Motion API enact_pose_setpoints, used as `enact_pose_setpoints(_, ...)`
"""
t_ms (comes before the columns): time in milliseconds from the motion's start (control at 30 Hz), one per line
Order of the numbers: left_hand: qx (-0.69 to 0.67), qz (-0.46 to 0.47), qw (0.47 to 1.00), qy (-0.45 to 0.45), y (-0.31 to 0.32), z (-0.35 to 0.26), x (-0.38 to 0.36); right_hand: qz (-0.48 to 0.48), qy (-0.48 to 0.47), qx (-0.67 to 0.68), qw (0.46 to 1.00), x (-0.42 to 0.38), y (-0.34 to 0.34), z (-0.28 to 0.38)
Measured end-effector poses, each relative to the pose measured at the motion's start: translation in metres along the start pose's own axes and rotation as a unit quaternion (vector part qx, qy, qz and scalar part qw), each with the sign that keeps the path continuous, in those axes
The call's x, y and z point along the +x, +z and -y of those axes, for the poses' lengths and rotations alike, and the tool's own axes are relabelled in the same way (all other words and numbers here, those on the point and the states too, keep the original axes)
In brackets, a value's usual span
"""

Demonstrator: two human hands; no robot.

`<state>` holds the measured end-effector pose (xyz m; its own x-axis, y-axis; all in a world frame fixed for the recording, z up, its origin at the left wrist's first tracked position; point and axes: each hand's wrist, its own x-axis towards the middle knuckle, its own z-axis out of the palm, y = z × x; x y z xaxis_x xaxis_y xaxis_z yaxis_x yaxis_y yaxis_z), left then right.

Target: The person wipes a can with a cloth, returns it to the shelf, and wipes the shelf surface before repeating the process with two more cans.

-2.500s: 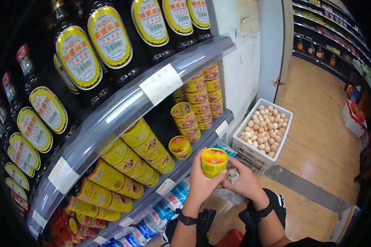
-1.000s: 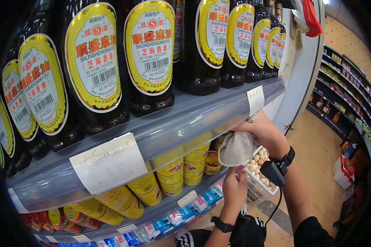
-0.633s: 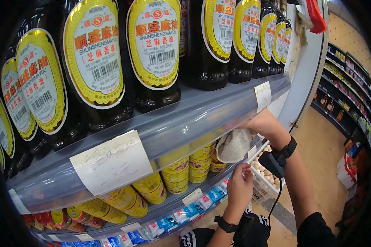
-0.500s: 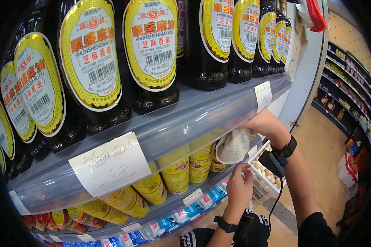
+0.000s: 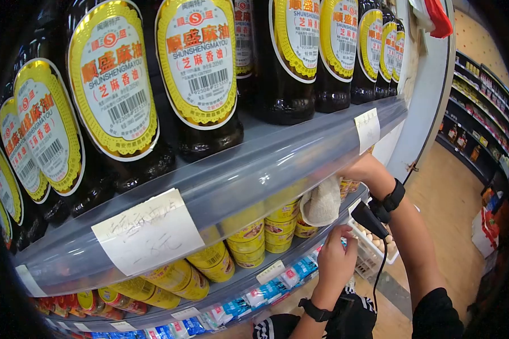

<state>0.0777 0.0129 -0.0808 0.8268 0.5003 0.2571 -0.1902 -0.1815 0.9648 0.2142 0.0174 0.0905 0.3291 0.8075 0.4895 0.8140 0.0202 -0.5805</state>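
Note:
My right hand point(image 5: 361, 168) reaches under the upper shelf's clear front strip, at the right end of the rack. It is closed on a pale grey cloth point(image 5: 320, 203), which hangs in front of the yellow cans point(image 5: 279, 229) on the shelf below. The strip hides part of its fingers. My left hand point(image 5: 336, 261) is raised in front of the lower shelf edge, just below the cloth and apart from it. Its fingers are loosely curled, and nothing shows in them. A white plastic basket point(image 5: 373, 257) of eggs stands just right of it.
Dark sesame oil bottles point(image 5: 198, 79) line the upper shelf. Handwritten price tags point(image 5: 147, 230) hang on its front strip. Blue and white packets point(image 5: 260, 291) fill a lower level. A black device point(image 5: 370, 219) with a cable hangs at my right wrist. Another stocked rack point(image 5: 475, 113) stands across the aisle.
My right hand and the cloth have shifted slightly right along the shelf. My left hand stays curled below. The view has moved a little.

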Motion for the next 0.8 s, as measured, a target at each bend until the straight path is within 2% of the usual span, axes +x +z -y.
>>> enact_pose_setpoints(133,-0.017,0.009,0.999,0.031,0.002,0.003,-0.001,0.018,-0.024,-0.021,0.999,0.006,-0.001,-0.006)
enact_pose_setpoints(200,-0.007,0.027,0.999,0.032,0.001,-0.001,-0.001,0.012,-0.07,-0.001,0.997,0.007,0.0,-0.015)
enact_pose_setpoints(333,0.002,0.032,0.999,0.024,0.001,0.0,0.0,0.033,-0.071,0.017,0.997,0.01,0.0,-0.015)
enact_pose_setpoints(400,-0.006,-0.023,0.998,0.054,0.004,0.006,0.001,0.052,-0.043,0.02,0.998,0.01,-0.002,-0.01)
enact_pose_setpoints(433,-0.005,-0.022,0.998,0.055,0.003,0.007,0.001,0.05,-0.044,0.019,0.998,0.008,-0.003,-0.009)
enact_pose_setpoints(500,0.084,-0.05,0.993,0.061,-0.004,0.007,0.002,0.031,-0.075,-0.049,0.995,-0.001,-0.003,-0.008)
enact_pose_setpoints(533,0.084,-0.049,0.993,0.061,-0.006,0.006,0.002,0.03,-0.075,-0.049,0.996,-0.007,-0.003,-0.005)
enact_pose_setpoints(600,0.146,-0.135,0.975,0.095,-0.009,0.003,0.003,-0.05,0.026,0.102,0.993,-0.024,0.0,0.002)
enact_pose_setpoints(633,0.143,-0.138,0.975,0.098,-0.01,0.004,0.004,-0.092,0.06,0.167,0.98,-0.036,0.004,-0.001)
enact_pose_setpoints(700,0.27,-0.163,0.942,0.119,-0.015,0.007,0.004,-0.144,0.118,0.279,0.942,-0.06,0.01,0.005)
enact_pose_setpoints(733,0.267,-0.165,0.941,0.123,-0.016,0.003,0.005,-0.159,0.114,0.298,0.934,-0.072,0.01,-0.001)
enact_pose_setpoints(800,0.301,-0.151,0.939,0.069,-0.017,-0.008,0.003,-0.233,0.12,0.402,0.877,-0.087,0.018,0.01)
